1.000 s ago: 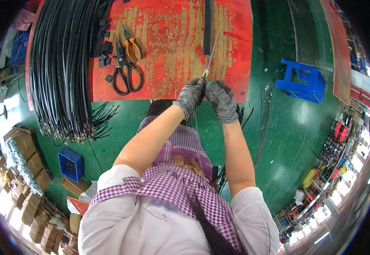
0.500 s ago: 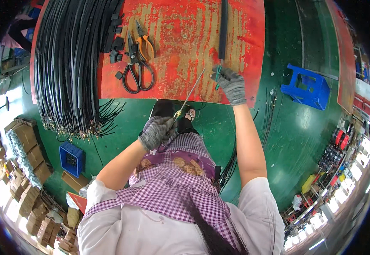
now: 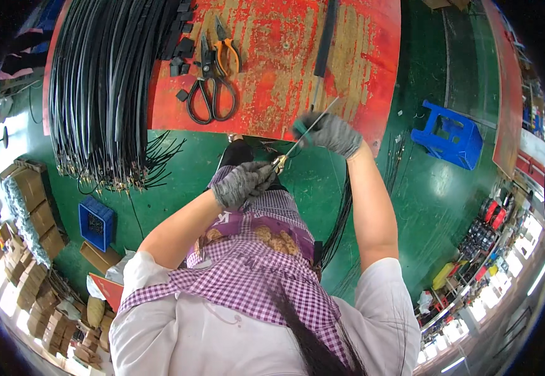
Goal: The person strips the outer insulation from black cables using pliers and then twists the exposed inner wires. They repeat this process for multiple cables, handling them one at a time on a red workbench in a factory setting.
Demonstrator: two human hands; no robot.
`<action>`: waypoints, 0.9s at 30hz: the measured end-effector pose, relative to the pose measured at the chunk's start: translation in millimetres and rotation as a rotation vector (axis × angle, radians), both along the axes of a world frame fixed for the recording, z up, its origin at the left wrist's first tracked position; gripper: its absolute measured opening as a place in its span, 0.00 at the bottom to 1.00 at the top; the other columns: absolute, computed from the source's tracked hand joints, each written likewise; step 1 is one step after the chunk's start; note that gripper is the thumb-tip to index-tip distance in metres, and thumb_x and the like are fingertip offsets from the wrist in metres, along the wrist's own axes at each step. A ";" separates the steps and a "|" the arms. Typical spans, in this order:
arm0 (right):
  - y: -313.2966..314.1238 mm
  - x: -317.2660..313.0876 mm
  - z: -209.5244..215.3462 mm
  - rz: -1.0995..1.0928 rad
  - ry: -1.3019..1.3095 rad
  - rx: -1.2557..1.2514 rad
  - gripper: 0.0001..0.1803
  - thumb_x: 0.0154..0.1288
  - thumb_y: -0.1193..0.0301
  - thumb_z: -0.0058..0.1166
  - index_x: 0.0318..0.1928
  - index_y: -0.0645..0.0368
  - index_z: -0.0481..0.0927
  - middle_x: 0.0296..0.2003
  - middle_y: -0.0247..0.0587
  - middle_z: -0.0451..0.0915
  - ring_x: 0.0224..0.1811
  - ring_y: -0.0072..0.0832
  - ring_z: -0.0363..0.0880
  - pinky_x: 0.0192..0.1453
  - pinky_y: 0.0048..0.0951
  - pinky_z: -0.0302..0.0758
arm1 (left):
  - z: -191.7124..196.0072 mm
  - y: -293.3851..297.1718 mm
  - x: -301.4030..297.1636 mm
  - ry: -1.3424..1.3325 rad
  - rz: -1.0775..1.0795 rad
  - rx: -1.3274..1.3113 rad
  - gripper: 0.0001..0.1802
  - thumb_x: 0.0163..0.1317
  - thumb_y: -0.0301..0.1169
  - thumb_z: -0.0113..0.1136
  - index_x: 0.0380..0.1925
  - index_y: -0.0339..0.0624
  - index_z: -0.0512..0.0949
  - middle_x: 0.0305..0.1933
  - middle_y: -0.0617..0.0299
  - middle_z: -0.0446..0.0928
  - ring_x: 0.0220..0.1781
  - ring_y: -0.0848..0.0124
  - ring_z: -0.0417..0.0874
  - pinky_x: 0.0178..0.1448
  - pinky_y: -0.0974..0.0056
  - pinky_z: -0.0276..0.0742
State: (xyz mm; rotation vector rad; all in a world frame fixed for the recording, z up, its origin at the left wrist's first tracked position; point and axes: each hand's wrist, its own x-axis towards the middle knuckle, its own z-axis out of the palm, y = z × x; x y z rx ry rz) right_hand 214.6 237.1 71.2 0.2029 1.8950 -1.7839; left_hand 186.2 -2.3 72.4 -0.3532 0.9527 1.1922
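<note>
Left hand (image 3: 242, 182) pinching brass cable end (image 3: 279, 163); right hand (image 3: 330, 133) closed around thin cable (image 3: 315, 119). Below left: blue crate (image 3: 96, 224), brown boxes (image 3: 34, 207) stacked along floor edge.

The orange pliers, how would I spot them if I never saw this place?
Find the big red worktable across the top of the picture. Near its left part, right of the hanging bundle of black cables, two tools lie side by side. The orange pliers are the smaller one with bright orange handles, next to the large black scissors with round loops.
</note>
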 end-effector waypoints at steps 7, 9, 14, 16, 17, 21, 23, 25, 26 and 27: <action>-21.3 18.2 2.5 -0.040 -0.004 0.129 0.13 0.44 0.67 0.61 0.31 0.57 0.74 0.24 0.31 0.73 0.29 0.19 0.69 0.35 0.23 0.67 | -1.9 48.3 -9.7 0.236 -0.022 -0.007 0.17 0.58 0.30 0.47 0.47 0.35 0.65 0.28 0.65 0.70 0.28 0.80 0.70 0.29 0.75 0.71; -19.4 30.3 7.0 -0.081 0.082 0.252 0.13 0.45 0.67 0.61 0.30 0.57 0.73 0.24 0.31 0.72 0.29 0.20 0.69 0.34 0.23 0.67 | -2.7 56.4 -3.6 0.317 -0.055 0.053 0.16 0.58 0.30 0.47 0.46 0.34 0.67 0.27 0.67 0.70 0.26 0.80 0.69 0.30 0.75 0.68; -4.9 68.2 31.1 -0.083 0.238 0.524 0.12 0.43 0.74 0.53 0.32 0.59 0.73 0.25 0.42 0.73 0.28 0.33 0.72 0.35 0.28 0.70 | -2.3 70.3 13.5 0.597 -0.265 0.163 0.15 0.57 0.31 0.49 0.43 0.35 0.70 0.29 0.65 0.73 0.30 0.80 0.71 0.35 0.75 0.69; -4.5 86.2 45.2 -0.184 0.085 0.371 0.12 0.43 0.75 0.53 0.33 0.60 0.73 0.26 0.42 0.74 0.29 0.30 0.73 0.35 0.27 0.70 | 9.7 75.2 22.1 0.737 -0.346 0.185 0.15 0.56 0.30 0.50 0.43 0.36 0.70 0.34 0.64 0.74 0.34 0.78 0.73 0.39 0.74 0.70; -4.6 96.0 51.8 -0.233 0.011 0.293 0.13 0.43 0.76 0.53 0.34 0.60 0.72 0.27 0.42 0.74 0.29 0.28 0.73 0.35 0.27 0.70 | 11.4 77.8 28.5 0.784 -0.342 0.241 0.14 0.57 0.32 0.49 0.42 0.37 0.71 0.28 0.66 0.71 0.30 0.79 0.70 0.34 0.74 0.68; -15.5 133.5 82.4 -0.516 0.066 0.026 0.12 0.50 0.76 0.52 0.39 0.60 0.72 0.32 0.37 0.75 0.35 0.24 0.73 0.40 0.26 0.71 | 19.7 84.1 48.0 0.888 -0.297 0.414 0.13 0.59 0.36 0.45 0.38 0.39 0.72 0.17 0.70 0.63 0.20 0.80 0.62 0.25 0.72 0.62; -16.6 153.3 83.9 -0.594 0.135 -0.061 0.14 0.52 0.76 0.52 0.42 0.60 0.71 0.34 0.35 0.75 0.37 0.23 0.72 0.42 0.26 0.70 | 24.9 88.2 55.3 0.935 -0.324 0.475 0.13 0.60 0.36 0.44 0.38 0.38 0.71 0.17 0.70 0.63 0.21 0.80 0.61 0.25 0.72 0.62; -16.2 168.8 81.2 -0.636 0.144 -0.141 0.16 0.52 0.75 0.53 0.44 0.59 0.71 0.36 0.34 0.74 0.39 0.22 0.72 0.44 0.25 0.70 | 28.1 91.0 62.2 1.024 -0.411 0.525 0.14 0.60 0.35 0.44 0.41 0.39 0.70 0.18 0.70 0.63 0.21 0.80 0.61 0.26 0.72 0.62; -16.4 174.7 79.2 -0.638 0.114 -0.177 0.17 0.51 0.75 0.53 0.45 0.59 0.70 0.37 0.33 0.74 0.39 0.21 0.71 0.44 0.25 0.70 | 31.6 91.3 72.4 0.965 -0.289 0.626 0.16 0.60 0.34 0.43 0.47 0.41 0.68 0.20 0.71 0.64 0.22 0.81 0.61 0.26 0.73 0.62; -18.0 181.6 74.8 -0.642 0.083 -0.217 0.18 0.51 0.75 0.54 0.46 0.59 0.70 0.37 0.33 0.74 0.40 0.21 0.71 0.45 0.25 0.69 | 38.4 91.9 74.9 0.826 -0.329 0.623 0.17 0.60 0.32 0.43 0.50 0.42 0.65 0.28 0.70 0.66 0.29 0.80 0.63 0.34 0.73 0.63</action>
